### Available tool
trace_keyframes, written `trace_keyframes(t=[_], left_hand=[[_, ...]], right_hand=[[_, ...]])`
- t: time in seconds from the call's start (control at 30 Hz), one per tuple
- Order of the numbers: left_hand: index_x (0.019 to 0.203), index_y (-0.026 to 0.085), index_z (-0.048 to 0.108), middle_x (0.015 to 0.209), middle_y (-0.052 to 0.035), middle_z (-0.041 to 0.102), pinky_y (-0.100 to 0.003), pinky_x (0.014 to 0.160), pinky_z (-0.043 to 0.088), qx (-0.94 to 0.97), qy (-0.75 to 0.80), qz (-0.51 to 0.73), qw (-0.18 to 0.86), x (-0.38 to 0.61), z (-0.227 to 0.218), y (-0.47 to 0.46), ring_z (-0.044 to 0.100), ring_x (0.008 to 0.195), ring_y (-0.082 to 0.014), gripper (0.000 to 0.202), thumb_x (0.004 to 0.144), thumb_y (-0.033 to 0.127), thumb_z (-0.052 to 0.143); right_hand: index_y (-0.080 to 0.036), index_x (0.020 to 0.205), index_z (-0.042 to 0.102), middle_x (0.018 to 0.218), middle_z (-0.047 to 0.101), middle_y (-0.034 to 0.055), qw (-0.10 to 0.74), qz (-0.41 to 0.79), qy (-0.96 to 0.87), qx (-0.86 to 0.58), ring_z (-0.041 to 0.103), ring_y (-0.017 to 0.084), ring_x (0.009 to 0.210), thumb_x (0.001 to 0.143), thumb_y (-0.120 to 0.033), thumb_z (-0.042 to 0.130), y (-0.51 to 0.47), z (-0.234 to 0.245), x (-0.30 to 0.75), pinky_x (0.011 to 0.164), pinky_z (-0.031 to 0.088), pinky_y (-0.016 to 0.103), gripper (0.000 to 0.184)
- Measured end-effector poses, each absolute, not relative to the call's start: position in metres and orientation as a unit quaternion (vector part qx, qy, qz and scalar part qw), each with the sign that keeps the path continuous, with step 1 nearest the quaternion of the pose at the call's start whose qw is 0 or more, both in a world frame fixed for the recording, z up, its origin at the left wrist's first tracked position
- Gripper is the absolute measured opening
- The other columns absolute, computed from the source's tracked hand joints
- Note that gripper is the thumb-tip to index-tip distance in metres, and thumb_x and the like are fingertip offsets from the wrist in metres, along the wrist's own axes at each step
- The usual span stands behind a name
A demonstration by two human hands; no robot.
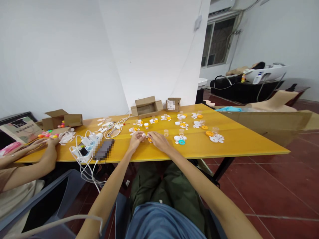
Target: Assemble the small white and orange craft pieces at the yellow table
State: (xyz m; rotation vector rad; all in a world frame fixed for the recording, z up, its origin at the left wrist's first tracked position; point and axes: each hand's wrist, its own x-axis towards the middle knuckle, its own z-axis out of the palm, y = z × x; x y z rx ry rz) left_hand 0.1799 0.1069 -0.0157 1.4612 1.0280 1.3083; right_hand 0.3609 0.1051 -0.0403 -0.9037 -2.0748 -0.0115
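Close together over the near part of the yellow table, both of my hands are at work. My left hand pinches a small white piece with dark dots. Its fingertips almost meet those of my right hand, which is closed too; whatever sits in that pinch is too small to make out. Just beneath the fingers lies an orange ring-like piece, partly covered. A small white cup with an orange band stands right behind my hands. To their right is a clear plastic cup.
Several clusters of white discs and orange rings spread rightward, one with a teal ring. Open cardboard boxes line the wall. Leftward are a power strip, tangled white cables and a blurred dark object. Another person's hands handle colourful pieces.
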Motion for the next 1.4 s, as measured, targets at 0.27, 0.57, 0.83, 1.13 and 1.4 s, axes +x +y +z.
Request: trace_keyframes(t=[0.27, 0.57, 0.83, 1.13, 1.4], left_hand=[[0.082, 0.019, 0.065, 0.076, -0.0018, 0.072, -0.026, 0.065, 0.053, 0.592, 0.421, 0.531, 0.436, 0.1799, -0.0156, 0.1073, 0.069, 0.072, -0.0174, 0.032, 0.061, 0.028, 0.089], [0.079, 0.02, 0.063, 0.078, -0.0008, 0.071, -0.028, 0.072, 0.055, 0.589, 0.424, 0.534, 0.434, 0.1781, -0.018, 0.1102, 0.069, 0.079, -0.018, 0.034, 0.057, 0.027, 0.088], [0.077, 0.02, 0.064, 0.082, -0.0029, 0.074, -0.031, 0.075, 0.057, 0.592, 0.43, 0.532, 0.426, 0.1805, -0.0143, 0.106, 0.071, 0.082, -0.0198, 0.03, 0.058, 0.026, 0.088], [0.072, 0.02, 0.065, 0.078, -0.0016, 0.072, -0.03, 0.074, 0.055, 0.6, 0.426, 0.539, 0.41, 0.1791, -0.0168, 0.1088, 0.069, 0.079, -0.0187, 0.022, 0.062, 0.023, 0.084], [0.073, 0.021, 0.066, 0.085, -0.0031, 0.075, -0.032, 0.08, 0.055, 0.602, 0.422, 0.547, 0.4, 0.1782, -0.0173, 0.1101, 0.07, 0.085, -0.0205, 0.022, 0.063, 0.025, 0.085]], right_hand=[[-0.024, 0.115, 0.068, 0.104, 0.073, 0.007, 0.433, -0.008, -0.831, -0.349, 0.069, 0.021, 0.099, 0.094, -0.01, 0.054, 0.1071, -0.0414, 0.3613, 0.085, 0.054, 0.031, 0.028], [-0.024, 0.112, 0.068, 0.103, 0.074, 0.0078, 0.46, 0.017, -0.802, -0.379, 0.07, 0.022, 0.097, 0.1, -0.02, 0.048, 0.1066, -0.0404, 0.3604, 0.083, 0.054, 0.032, 0.024], [-0.024, 0.104, 0.062, 0.097, 0.075, 0.0055, 0.475, 0.057, -0.771, -0.42, 0.07, 0.022, 0.087, 0.098, -0.025, 0.051, 0.1084, -0.0406, 0.3616, 0.074, 0.051, 0.03, 0.013], [-0.025, 0.097, 0.061, 0.094, 0.073, 0.0032, 0.491, 0.096, -0.776, -0.383, 0.068, 0.021, 0.088, 0.097, -0.021, 0.05, 0.1106, -0.042, 0.3623, 0.077, 0.051, 0.03, 0.012], [-0.024, 0.092, 0.062, 0.094, 0.069, 0.0043, 0.512, 0.111, -0.782, -0.337, 0.065, 0.02, 0.088, 0.097, -0.018, 0.048, 0.108, -0.0362, 0.3635, 0.082, 0.052, 0.031, 0.016]])
